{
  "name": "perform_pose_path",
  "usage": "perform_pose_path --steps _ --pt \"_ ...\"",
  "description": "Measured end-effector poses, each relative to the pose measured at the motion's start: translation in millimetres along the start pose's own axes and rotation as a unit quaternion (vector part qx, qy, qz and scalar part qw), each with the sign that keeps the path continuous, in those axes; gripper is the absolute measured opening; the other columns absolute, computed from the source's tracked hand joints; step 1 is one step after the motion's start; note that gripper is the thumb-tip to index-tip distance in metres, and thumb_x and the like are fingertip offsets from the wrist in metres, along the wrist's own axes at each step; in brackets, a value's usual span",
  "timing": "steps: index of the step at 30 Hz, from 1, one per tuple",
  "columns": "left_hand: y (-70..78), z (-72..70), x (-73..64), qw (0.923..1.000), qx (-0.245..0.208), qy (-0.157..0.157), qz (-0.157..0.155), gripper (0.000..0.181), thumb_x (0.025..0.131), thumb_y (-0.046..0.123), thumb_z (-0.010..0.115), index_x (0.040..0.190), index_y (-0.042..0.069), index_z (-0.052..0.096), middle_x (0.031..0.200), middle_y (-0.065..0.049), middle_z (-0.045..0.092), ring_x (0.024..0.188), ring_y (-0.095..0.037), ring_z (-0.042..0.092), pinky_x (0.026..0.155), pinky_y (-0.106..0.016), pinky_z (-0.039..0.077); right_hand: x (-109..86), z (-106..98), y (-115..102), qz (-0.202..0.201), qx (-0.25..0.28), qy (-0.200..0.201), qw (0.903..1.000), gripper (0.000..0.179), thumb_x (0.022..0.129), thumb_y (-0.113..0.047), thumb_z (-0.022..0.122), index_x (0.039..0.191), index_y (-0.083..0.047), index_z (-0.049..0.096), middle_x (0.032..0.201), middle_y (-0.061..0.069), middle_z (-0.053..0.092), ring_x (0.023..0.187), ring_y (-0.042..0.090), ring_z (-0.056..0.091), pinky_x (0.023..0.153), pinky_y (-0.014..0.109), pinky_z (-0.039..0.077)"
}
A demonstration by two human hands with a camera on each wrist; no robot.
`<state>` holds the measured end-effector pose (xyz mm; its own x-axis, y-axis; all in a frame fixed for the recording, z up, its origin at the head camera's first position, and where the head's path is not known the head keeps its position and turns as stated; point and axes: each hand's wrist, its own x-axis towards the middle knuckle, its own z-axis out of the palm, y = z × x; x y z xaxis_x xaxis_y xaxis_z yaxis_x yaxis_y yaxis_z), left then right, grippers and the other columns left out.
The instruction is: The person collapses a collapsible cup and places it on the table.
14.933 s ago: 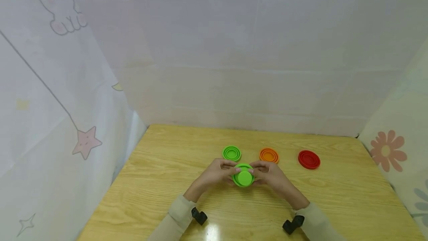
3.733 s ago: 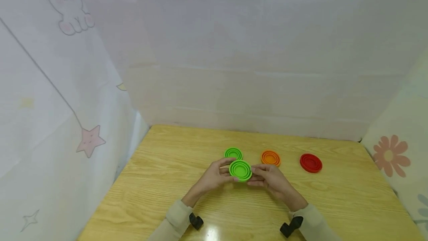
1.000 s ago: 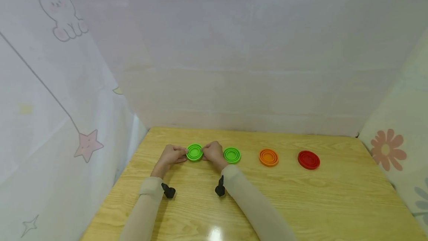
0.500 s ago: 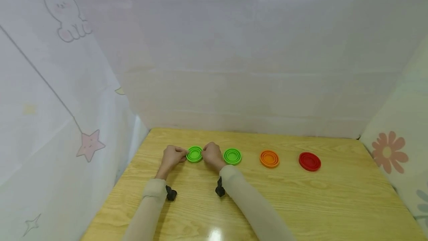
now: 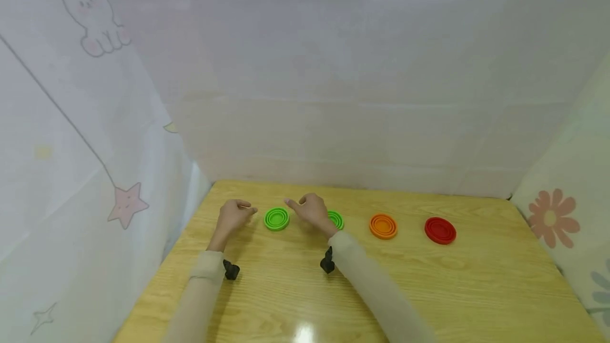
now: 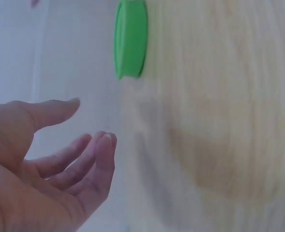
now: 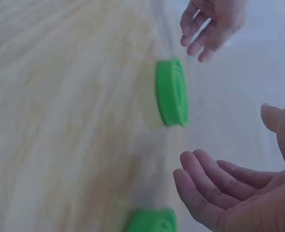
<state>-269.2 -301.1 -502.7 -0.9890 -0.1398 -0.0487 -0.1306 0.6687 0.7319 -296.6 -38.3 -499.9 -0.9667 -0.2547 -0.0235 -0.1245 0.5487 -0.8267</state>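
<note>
A light green collapsible cup (image 5: 277,219), pressed flat into rings, lies on the table between the two hands. To its left is my left hand (image 5: 232,217), apart from it, with thumb and fingers spread and nothing held; the left wrist view shows the bare palm side (image 6: 55,169). On the other side my right hand (image 5: 311,209) hovers with relaxed fingers, also holding nothing. Partly behind the right hand sits a second green collapsed cup (image 5: 337,219). In the right wrist view the first green cup (image 7: 172,92) stands apart from both hands.
Further right along the same row lie an orange collapsed cup (image 5: 383,226) and a red one (image 5: 440,231). They rest on a wooden table (image 5: 295,285). Pale printed cloth (image 5: 305,94) hangs behind the table and at both sides.
Earlier, both hands held the green cup near the table's middle, then set it down at the row's left end. Since half a second ago both have let go and drawn apart.
</note>
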Motion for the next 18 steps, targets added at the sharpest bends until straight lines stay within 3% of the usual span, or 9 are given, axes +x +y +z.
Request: perform_pose_path --steps 2,4,7,12,18 --pt "3.2 -8.0 2.7 0.9995 0.024 0.008 0.018 0.053 0.106 0.037 0.064 0.136 -0.006 0.063 0.129 -0.029 0.07 0.113 -0.043 0.07 0.089 -0.05 0.064 -7.0 -19 2 -0.006 0.014 0.003 0.9999 0.074 0.1 -0.067 0.058 0.131 -0.002 0.068 0.116 0.017 0.077 0.092 0.023 0.072 0.085 0.043 0.063" --pt "7.1 -16.4 4.5 0.9986 0.036 0.016 0.035 0.053 0.107 0.041 0.061 0.135 -0.005 0.063 0.131 -0.028 0.068 0.118 -0.043 0.067 0.093 -0.052 0.062 -15.3 -38 6 -0.009 0.024 0.001 0.9997 0.085 0.099 -0.075 0.051 0.147 -0.005 0.057 0.136 0.017 0.07 0.117 0.03 0.071 0.1 0.053 0.06" --pt "13.0 -28.9 3.1 0.9963 0.055 0.02 0.064 0.052 0.109 0.043 0.057 0.132 -0.003 0.063 0.132 -0.027 0.067 0.121 -0.044 0.065 0.097 -0.056 0.06 -30.8 -67 13 -0.011 0.031 0.003 0.9995 0.096 0.096 -0.083 0.046 0.159 -0.011 0.044 0.149 0.017 0.062 0.137 0.037 0.06 0.113 0.06 0.051" --pt "22.2 -45.0 -2.8 0.9878 0.1 0.006 0.119 0.06 0.11 0.046 0.052 0.141 -0.005 0.057 0.141 -0.03 0.06 0.128 -0.049 0.06 0.101 -0.062 0.057 -60.0 -127 30 -0.032 -0.019 0.004 0.9993 0.099 0.098 -0.073 0.056 0.167 -0.011 0.022 0.163 0.021 0.045 0.151 0.046 0.042 0.12 0.068 0.041" --pt "29.5 -62.8 -5.3 0.9725 0.169 0.004 0.16 0.077 0.11 0.054 0.047 0.155 -0.008 0.04 0.155 -0.036 0.041 0.137 -0.056 0.046 0.11 -0.071 0.046 -90.1 -214 44 -0.052 -0.104 0.03 0.9928 0.113 0.098 -0.06 0.067 0.169 -0.005 -0.001 0.17 0.029 0.026 0.151 0.054 0.036 0.117 0.072 0.041"
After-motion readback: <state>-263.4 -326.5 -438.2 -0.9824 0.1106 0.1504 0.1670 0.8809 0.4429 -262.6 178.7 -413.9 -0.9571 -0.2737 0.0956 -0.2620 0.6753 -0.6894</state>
